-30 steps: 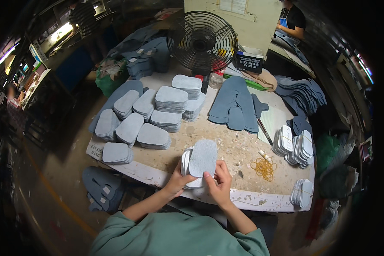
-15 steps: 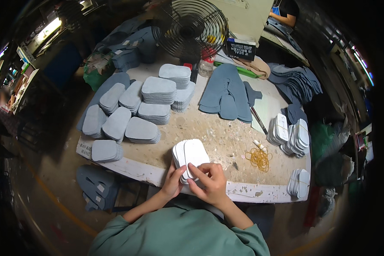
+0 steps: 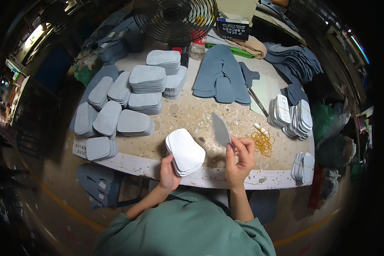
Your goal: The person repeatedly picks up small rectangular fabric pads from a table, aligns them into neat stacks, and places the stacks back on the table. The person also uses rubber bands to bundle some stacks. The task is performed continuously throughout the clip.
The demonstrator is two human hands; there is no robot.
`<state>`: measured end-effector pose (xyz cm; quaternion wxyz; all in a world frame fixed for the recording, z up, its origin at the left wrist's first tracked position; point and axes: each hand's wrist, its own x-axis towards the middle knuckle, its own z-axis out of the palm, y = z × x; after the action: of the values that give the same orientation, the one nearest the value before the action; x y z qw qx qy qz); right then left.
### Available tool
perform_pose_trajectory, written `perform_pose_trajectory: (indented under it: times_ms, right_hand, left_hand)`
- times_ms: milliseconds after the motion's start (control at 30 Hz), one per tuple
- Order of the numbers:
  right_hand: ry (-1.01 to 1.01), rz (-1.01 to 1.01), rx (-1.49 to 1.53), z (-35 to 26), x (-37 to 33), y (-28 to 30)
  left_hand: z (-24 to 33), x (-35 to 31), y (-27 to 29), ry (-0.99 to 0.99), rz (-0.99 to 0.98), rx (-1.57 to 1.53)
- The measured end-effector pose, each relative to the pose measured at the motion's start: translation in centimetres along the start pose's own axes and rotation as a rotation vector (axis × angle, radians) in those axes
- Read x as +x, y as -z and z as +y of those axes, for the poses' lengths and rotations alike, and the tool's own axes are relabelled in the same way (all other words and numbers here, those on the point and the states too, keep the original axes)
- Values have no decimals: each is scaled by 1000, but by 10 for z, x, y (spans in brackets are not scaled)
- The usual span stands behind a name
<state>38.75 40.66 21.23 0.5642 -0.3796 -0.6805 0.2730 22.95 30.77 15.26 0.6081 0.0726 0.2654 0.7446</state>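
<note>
A stack of white shoe-tongue-shaped pieces (image 3: pixel 187 151) with rounded corners is gripped at its lower left by my left hand (image 3: pixel 170 175), over the table's near edge. My right hand (image 3: pixel 240 165), to the right of the stack, pinches one grey piece (image 3: pixel 221 131) by its lower end between thumb and fingers. That piece stands tilted up in the air, apart from the stack. Further left on the table sit several piles of light grey pieces (image 3: pixel 147 79) of similar shape.
Rubber bands (image 3: pixel 262 143) and a small white tube (image 3: pixel 260 129) lie right of my right hand. Banded stacks (image 3: pixel 303 166) stand along the table's right side. Large blue-grey cut parts (image 3: pixel 219 74), a pen (image 3: pixel 258 101) and a black fan (image 3: pixel 175 19) are farther back.
My right hand has moved away from the stack to the right, with a single piece lifted in it. My left hand still holds the stack, now turned a little.
</note>
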Motion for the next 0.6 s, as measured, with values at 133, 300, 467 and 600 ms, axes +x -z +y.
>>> perform_pose_trajectory:
  times_ms: [133,300,467,600]
  right_hand:
    - [-8,-239,-163,0,2,-4]
    - [-224,-403,198,-8,-12,-4]
    - [-154,-415,122,-20,-7,3]
    - [-113,-367,5,-31,-5,-2]
  left_hand:
    - [-2,-2,-5,-46,136,238]
    - [0,-4,-11,-88,77,329]
    - [-2,-2,-13,-145,40,327]
    - [-4,-1,-14,-170,39,289]
